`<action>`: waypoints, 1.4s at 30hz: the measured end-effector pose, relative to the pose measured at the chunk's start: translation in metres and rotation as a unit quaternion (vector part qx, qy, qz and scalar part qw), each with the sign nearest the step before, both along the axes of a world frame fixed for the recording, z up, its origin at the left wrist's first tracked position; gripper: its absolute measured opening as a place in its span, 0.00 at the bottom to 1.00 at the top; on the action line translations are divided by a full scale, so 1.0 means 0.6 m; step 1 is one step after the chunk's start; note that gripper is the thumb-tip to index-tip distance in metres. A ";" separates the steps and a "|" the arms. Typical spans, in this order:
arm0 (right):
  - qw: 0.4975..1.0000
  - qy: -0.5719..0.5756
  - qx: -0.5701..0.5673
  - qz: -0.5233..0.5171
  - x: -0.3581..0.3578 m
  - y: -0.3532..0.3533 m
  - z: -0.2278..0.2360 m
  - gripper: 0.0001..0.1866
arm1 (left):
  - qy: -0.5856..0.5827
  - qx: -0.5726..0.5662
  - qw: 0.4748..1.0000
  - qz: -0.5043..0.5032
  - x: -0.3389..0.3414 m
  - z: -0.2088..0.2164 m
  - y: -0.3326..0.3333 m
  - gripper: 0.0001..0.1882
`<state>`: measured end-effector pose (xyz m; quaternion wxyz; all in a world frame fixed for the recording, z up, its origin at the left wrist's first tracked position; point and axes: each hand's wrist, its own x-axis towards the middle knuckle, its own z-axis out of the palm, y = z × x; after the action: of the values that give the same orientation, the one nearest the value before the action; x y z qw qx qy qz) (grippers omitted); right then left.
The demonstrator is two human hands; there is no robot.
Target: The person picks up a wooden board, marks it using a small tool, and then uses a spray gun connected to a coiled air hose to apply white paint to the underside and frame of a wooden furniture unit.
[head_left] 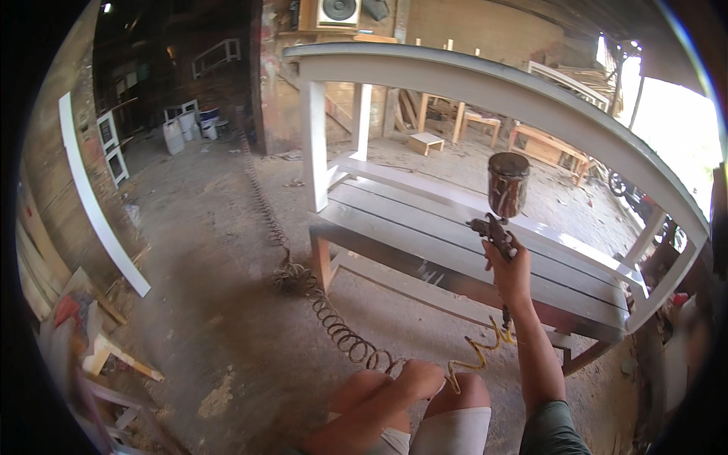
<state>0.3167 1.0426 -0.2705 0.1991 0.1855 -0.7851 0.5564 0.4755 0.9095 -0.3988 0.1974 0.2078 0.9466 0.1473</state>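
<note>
Raised before me, my right hand [509, 265] is closed round the handle of a spray gun [497, 233] with a paint-stained metal cup [508, 184] on top. The gun points left, over a long wooden bench [379, 208] with a slatted seat and a high rail. Pale grey-white paint covers most of the bench; its front edge is partly dark and reddish. My left hand [422, 377] rests between my knees, closed at the coiled air hose [345, 332], its fingers mostly hidden. A yellow stretch of hose [474, 356] runs from there up to the gun's handle.
The dark coil trails across the dusty floor towards the back. A white board [102, 201] leans at the left, near wood scraps [95, 341]. Buckets [208, 121] stand far left. Behind the bench are a small stool [426, 142], wooden benches [550, 152] and a speaker [338, 10].
</note>
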 end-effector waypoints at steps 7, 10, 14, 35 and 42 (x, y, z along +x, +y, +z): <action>0.996 0.027 0.037 0.077 -0.084 -0.186 -0.007 0.18 | 0.076 0.055 0.993 0.070 0.029 -0.022 -0.044 0.09; 0.994 0.032 0.031 0.102 -0.096 -0.248 -0.008 0.18 | 0.087 0.052 0.988 0.117 0.038 -0.025 -0.061 0.08; 0.989 0.021 0.019 0.143 -0.073 -0.306 -0.006 0.18 | 0.084 0.031 0.986 0.139 0.053 -0.015 -0.092 0.07; 0.989 0.037 0.031 0.137 -0.102 -0.335 0.012 0.18 | 0.068 0.075 0.976 0.194 0.066 -0.012 -0.138 0.13; 0.988 -0.032 0.070 0.132 -0.047 -0.337 0.028 0.14 | 0.043 0.093 0.970 0.222 0.066 0.001 -0.146 0.13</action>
<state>0.2887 0.8407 -0.2536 0.0852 0.2832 -0.7967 0.5271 0.5149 0.8218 -0.3980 0.0987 0.0165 0.9588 0.2659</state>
